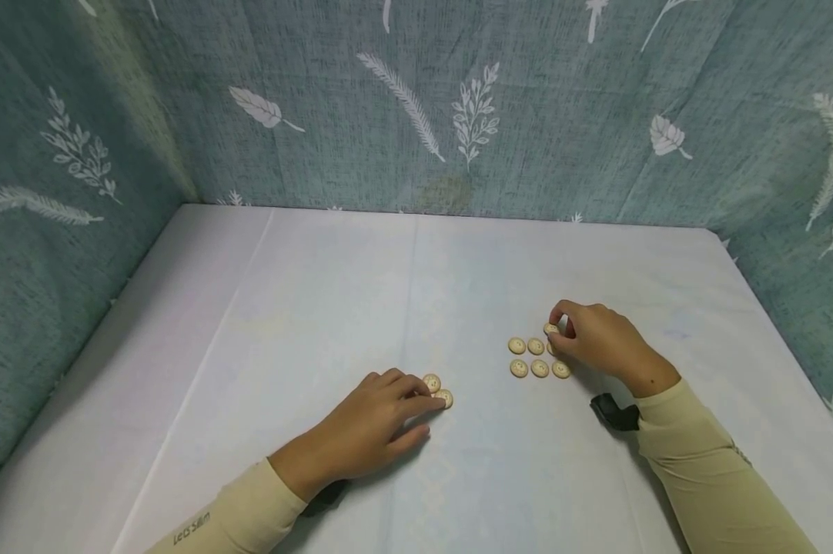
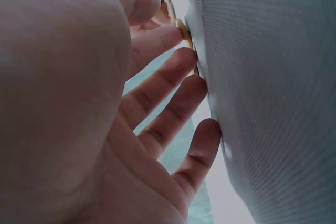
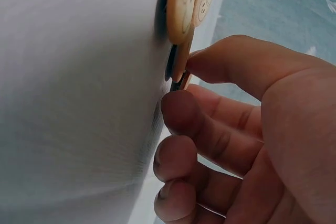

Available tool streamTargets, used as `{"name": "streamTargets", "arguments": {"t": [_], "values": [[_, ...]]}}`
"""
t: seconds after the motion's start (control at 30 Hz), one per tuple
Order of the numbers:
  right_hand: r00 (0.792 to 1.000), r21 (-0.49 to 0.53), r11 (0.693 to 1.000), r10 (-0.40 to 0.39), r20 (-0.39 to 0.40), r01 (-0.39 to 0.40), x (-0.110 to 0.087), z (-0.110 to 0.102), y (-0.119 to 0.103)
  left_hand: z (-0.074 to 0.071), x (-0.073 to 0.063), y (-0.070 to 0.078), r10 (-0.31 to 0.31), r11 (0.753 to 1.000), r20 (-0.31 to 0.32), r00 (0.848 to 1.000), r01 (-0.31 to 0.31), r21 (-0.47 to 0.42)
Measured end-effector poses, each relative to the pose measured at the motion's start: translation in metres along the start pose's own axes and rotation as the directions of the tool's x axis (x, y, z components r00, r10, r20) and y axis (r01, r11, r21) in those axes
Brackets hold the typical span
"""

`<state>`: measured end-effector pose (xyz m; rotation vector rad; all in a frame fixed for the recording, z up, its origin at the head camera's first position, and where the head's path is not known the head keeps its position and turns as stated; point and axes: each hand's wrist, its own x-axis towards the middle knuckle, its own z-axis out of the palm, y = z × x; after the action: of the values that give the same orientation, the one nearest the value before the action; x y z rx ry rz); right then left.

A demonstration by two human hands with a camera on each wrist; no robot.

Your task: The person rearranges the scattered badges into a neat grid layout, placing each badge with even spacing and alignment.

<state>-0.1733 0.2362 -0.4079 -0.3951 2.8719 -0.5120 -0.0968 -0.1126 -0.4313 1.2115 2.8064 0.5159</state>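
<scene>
Several small round wooden discs with line-drawn faces (image 3: 203,2) are in view. On the right side of the cloth, discs lie in two short rows, the front row (image 1: 540,368) fully visible. My right hand (image 1: 600,342) pinches a disc (image 1: 550,328) between thumb and index finger at the back of these rows. That hand partly hides a disc under it. Left of the rows, my left hand (image 1: 371,423) rests fingertips on a disc (image 1: 444,398), its fingers loosely extended. A second disc (image 1: 431,382) lies just behind that one, touching or almost touching it.
A white cloth (image 1: 306,308) covers the table. Green leaf-patterned fabric (image 1: 361,115) rises at the back and both sides. A dark strap piece (image 1: 613,413) sits at the right wrist, and another (image 1: 325,498) shows under the left wrist.
</scene>
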Motion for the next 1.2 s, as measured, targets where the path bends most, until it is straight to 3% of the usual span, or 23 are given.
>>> {"name": "streamTargets", "arguments": {"t": [1.2], "values": [[1.0, -0.008, 1.0, 0.018, -0.024, -0.018, 0.0005, 0.0002, -0.0035, 0.0005, -0.0005, -0.0002, 0.015, 1.0, -0.021, 1.0, -0.015, 0.008]]}}
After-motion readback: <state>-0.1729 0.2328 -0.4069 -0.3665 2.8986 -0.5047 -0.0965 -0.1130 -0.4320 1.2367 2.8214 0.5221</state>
